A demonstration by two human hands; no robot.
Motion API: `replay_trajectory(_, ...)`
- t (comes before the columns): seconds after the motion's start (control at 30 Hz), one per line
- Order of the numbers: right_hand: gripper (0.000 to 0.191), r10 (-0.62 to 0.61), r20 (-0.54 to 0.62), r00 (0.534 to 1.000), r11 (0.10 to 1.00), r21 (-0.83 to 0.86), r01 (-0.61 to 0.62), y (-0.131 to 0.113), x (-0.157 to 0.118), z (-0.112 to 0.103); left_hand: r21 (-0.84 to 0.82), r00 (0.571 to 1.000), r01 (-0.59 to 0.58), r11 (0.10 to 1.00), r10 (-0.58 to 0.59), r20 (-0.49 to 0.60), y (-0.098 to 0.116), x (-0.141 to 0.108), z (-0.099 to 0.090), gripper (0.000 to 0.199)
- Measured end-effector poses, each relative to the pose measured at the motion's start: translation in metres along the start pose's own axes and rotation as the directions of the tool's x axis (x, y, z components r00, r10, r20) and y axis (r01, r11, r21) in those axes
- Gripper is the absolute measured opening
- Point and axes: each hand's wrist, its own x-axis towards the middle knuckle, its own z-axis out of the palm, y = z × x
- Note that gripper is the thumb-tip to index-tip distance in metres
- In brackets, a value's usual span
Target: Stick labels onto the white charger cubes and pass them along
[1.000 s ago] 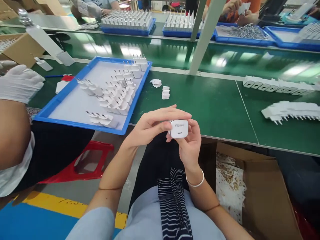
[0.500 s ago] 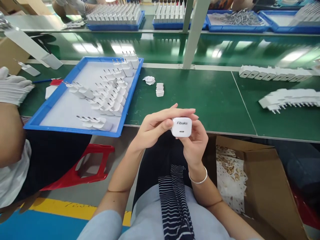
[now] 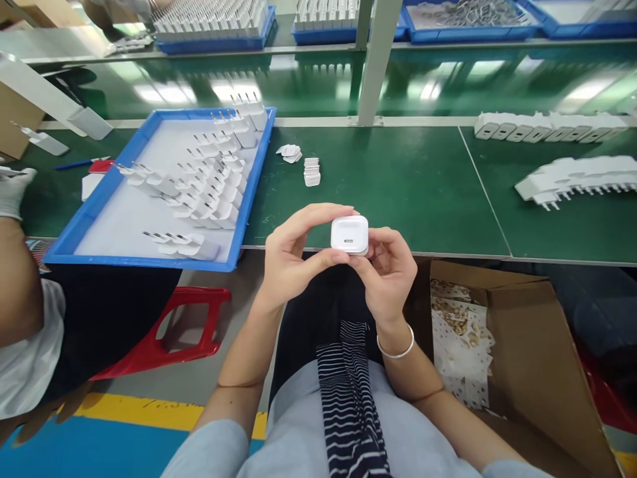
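Between my two hands is a white charger (image 3: 349, 235), a rounded block with a small port slot in the face towards me. My left hand (image 3: 298, 255) grips it from the left, index finger along the top and thumb at the lower edge. My right hand (image 3: 385, 269) pinches its lower right side, thumb beneath and fingers curled behind. No lettering can be made out on the face now. Beyond my hands, a small stack of white pieces (image 3: 312, 172) and a loose pile of white pieces (image 3: 289, 153) lie on the green bench (image 3: 398, 179).
On the left, a blue tray (image 3: 233, 249) holds several white chargers with pins up. Rows of chargers (image 3: 547, 127) stand at the right. A co-worker's gloved hand (image 3: 14, 192) is at far left. Below the bench edge sit a cardboard box (image 3: 532, 352) and a red stool (image 3: 199, 332).
The charger has moved slightly left and up, and the lettering seen on its face earlier no longer shows. My left fingers have shifted from across its top to its top and bottom edges.
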Motion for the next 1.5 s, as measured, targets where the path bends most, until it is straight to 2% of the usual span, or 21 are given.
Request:
replay_trajectory(0.13,0.021,0.049,0.013,0.999,0.997,-0.053,-0.049,-0.006,-0.001,-0.002,-0.064,0.995,0.088,0.994,-0.092,-0.048,-0.003,-0.002,0.003,0.042)
replay_trajectory(0.23,0.022,0.086,0.015,0.996,0.996,-0.029,-0.086,-0.008,0.000,-0.002,-0.078,0.992,0.108,0.991,-0.113,-0.060,-0.003,-0.002,0.004,0.040)
replay_trajectory(0.4,0.021,0.108,0.033,0.994,0.993,0.042,-0.110,-0.005,0.000,-0.002,0.001,0.997,0.058,0.998,-0.057,-0.058,0.004,-0.001,0.005,0.042)
replay_trajectory(0.6,0.022,0.048,0.077,0.996,0.997,0.050,-0.052,0.003,0.001,-0.006,0.124,0.999,-0.038,0.992,0.037,0.006,0.015,0.000,0.005,0.051)
replay_trajectory(0.7,0.022,0.036,0.079,0.996,0.999,0.033,-0.039,0.004,0.001,-0.006,0.136,0.998,-0.067,0.989,0.067,0.001,0.016,0.001,0.006,0.051)
replay_trajectory(0.87,0.028,0.011,0.086,0.996,0.994,0.104,-0.020,0.004,0.001,-0.006,0.145,0.994,-0.111,0.983,0.110,0.016,0.016,0.002,0.007,0.051)
replay_trajectory(1.03,0.023,0.001,0.084,0.996,1.000,0.024,-0.003,0.004,0.002,-0.007,0.160,0.994,-0.110,0.981,0.107,0.022,0.015,0.001,0.007,0.052)
replay_trajectory(1.23,0.022,-0.021,0.074,0.997,1.000,0.006,0.021,0.003,0.003,-0.007,0.160,0.995,-0.100,0.982,0.099,0.020,0.015,0.001,0.008,0.052)
replay_trajectory(1.5,0.021,0.021,0.095,0.995,1.000,-0.010,-0.020,0.002,0.000,-0.008,0.165,0.999,-0.041,0.985,0.046,-0.022,0.016,0.000,0.008,0.049)
